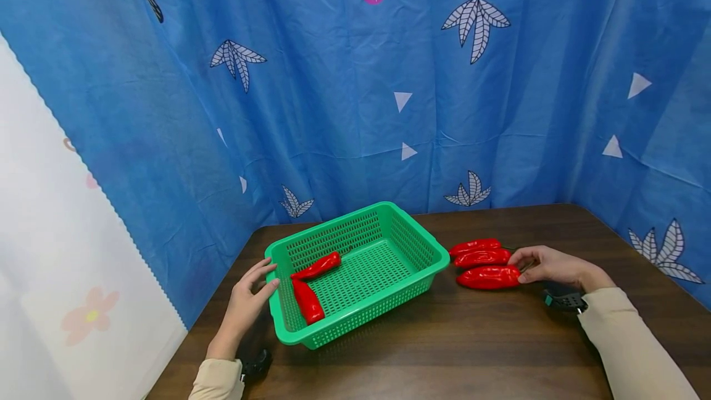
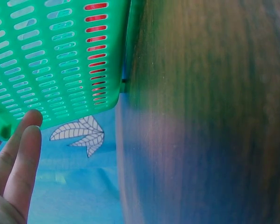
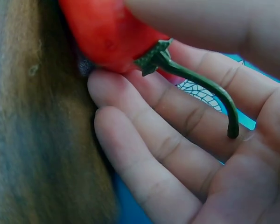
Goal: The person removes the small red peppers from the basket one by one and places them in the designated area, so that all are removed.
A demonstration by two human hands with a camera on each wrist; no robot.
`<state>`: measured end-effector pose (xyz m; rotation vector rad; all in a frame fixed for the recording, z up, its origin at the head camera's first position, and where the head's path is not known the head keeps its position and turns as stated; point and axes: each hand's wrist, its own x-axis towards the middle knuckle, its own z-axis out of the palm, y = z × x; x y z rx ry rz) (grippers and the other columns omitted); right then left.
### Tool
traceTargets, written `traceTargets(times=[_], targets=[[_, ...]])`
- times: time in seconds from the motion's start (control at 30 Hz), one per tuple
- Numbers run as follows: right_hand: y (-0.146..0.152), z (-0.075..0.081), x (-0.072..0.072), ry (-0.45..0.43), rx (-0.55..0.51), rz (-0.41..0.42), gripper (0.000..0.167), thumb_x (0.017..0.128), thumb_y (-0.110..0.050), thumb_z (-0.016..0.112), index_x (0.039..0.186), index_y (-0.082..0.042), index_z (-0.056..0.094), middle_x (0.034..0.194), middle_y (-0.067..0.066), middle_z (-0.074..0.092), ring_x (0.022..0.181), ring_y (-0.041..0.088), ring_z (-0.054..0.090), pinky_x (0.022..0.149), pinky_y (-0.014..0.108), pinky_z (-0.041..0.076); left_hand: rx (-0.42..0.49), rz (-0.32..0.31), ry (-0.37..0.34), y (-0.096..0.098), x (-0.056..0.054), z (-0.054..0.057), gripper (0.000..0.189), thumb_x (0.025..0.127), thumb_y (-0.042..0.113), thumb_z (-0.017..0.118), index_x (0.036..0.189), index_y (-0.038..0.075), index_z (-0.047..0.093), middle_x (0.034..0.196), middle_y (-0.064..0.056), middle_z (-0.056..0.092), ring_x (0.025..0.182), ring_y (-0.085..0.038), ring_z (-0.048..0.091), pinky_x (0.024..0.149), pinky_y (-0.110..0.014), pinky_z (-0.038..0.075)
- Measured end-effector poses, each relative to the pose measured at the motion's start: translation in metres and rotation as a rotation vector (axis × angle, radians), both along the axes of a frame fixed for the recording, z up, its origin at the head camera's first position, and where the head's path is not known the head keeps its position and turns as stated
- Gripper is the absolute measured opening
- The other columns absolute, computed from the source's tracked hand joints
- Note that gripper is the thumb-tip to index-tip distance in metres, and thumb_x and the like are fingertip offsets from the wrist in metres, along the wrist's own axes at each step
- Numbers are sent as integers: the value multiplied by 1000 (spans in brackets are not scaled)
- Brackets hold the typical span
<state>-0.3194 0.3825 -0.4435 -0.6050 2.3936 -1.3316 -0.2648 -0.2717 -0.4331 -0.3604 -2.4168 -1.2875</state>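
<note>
A: Backdrop: a blue curtain (image 1: 344, 110) printed with leaves and triangles is hanging at the far side, a white cloth (image 1: 50, 233) at left. Surface: you are working over a dark wood-grain table (image 1: 444, 344).

B: Containers?

A: One green basket (image 1: 372, 305), perforated, is sitting left of centre. Toward its left end, two red peppers are lying: one far pepper (image 1: 318, 266), one near pepper (image 1: 308, 302).

B: Your hands?

A: Your left hand (image 1: 244, 304) is resting at the basket's left rim, fingers loosely extended. Your right hand (image 1: 555, 265) is pinching the nearest loose pepper (image 1: 489, 277) at its stem end, its green stem (image 3: 200, 78) curving over your fingers. I cannot tell whether this pepper is touching the table.

B: Remaining stock: just beyond it, right of the basket, your middle pepper (image 1: 482, 257) and farthest pepper (image 1: 475, 245) are lying roughly parallel.
</note>
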Motion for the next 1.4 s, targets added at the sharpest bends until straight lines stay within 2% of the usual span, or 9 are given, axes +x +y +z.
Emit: traceTargets(times=[0.33,0.7,0.9,1.1,1.17,1.4], targets=[[-1,3,0,-13,13,-22,41,90,-11,70,122,11,57,115,16,64,94,12,61,81,26,58,-7,-1,-10,-1,-1,1,42,99,23,65,137,5,60,155,-13,45,137,-29,47,95,-18,50],[-1,2,-1,-11,21,-46,39,91,-11,70,120,11,57,112,15,65,92,14,63,80,26,58,-5,11,-22,0,-1,1,43,99,23,65,138,6,60,155,-13,44,134,-28,49,94,-19,51],[5,3,-1,23,74,-72,42,90,-13,71,122,11,58,115,18,66,94,15,64,81,26,57,-3,9,-22,0,-1,1,42,99,22,65,138,5,60,155,-13,44,133,-29,50,94,-20,52],[19,11,6,75,135,-101,49,92,-18,70,128,13,55,121,26,65,105,27,65,86,38,60,-1,5,-15,-1,-2,-1,42,99,23,65,137,5,61,155,-13,45,137,-28,46,94,-17,50],[23,14,8,81,146,-115,51,93,-19,69,129,13,54,122,28,64,106,29,64,86,40,60,1,5,-5,-1,-2,-1,41,99,24,64,136,4,61,154,-13,45,136,-31,47,93,-16,50],[27,23,15,138,172,-208,51,96,-19,67,130,16,53,123,30,63,101,23,67,86,39,60,3,4,-1,-1,-2,0,41,99,24,65,135,4,62,154,-14,46,138,-32,45,93,-13,49]])
